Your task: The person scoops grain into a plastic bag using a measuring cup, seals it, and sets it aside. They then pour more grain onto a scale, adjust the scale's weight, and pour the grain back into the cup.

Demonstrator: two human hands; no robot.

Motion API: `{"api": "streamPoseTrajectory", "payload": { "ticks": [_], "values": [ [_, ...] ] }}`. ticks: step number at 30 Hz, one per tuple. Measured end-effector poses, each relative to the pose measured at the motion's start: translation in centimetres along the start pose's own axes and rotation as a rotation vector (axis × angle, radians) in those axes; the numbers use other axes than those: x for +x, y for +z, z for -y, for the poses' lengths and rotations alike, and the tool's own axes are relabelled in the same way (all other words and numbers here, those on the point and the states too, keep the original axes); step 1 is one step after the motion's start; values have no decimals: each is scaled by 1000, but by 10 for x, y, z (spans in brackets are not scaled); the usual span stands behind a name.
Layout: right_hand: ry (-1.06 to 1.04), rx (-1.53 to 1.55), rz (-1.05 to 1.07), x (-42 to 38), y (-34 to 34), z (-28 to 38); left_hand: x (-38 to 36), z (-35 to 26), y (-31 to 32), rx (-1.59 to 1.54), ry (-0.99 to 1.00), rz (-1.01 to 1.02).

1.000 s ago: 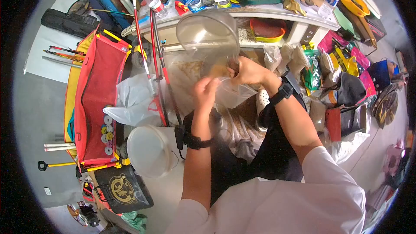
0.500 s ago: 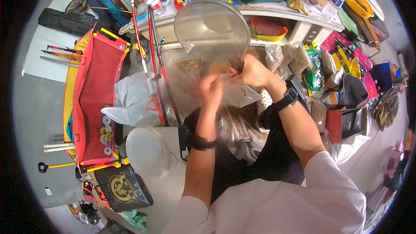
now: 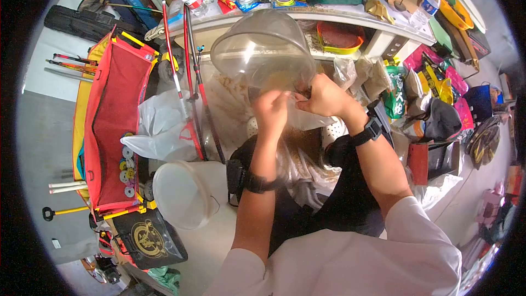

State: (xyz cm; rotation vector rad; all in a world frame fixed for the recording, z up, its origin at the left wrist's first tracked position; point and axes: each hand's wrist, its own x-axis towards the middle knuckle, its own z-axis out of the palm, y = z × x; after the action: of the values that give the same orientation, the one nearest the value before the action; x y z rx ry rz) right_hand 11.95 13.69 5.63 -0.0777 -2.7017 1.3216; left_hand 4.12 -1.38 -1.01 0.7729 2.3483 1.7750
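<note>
Pinches a clear plastic bag between the closed fingers of the left hand and right hand, held near each other at centre. Faces a tilted transparent container just beyond the hands, on the near side of the counter, with something brownish visible through the lower part. Cannot tell, with fingertips partly hidden, whether the right hand also grips the container. Works with a white bucket at near left, red poles beyond it, and a green packet to the right.
</note>
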Motion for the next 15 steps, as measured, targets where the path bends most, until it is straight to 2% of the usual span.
{"api": "streamPoseTrajectory", "payload": {
  "ticks": [2, 5, 7, 11, 15],
  "values": [
    [-30, -49, -25, 1, 2, 0, 3, 4, 1, -53, -7, 10],
    [12, 57, -7, 3, 2, -1, 6, 2, -2, -104, -21, 15],
    [-63, 124, -40, 5, 0, -4, 6, -7, -6, -104, -31, 12],
    [-17, 114, -53, 7, 4, -7, 6, -13, -6, -41, -42, 36],
    [-119, 63, -73, 9, 4, -10, 4, -14, -8, 37, -4, 94]
  ]
}}
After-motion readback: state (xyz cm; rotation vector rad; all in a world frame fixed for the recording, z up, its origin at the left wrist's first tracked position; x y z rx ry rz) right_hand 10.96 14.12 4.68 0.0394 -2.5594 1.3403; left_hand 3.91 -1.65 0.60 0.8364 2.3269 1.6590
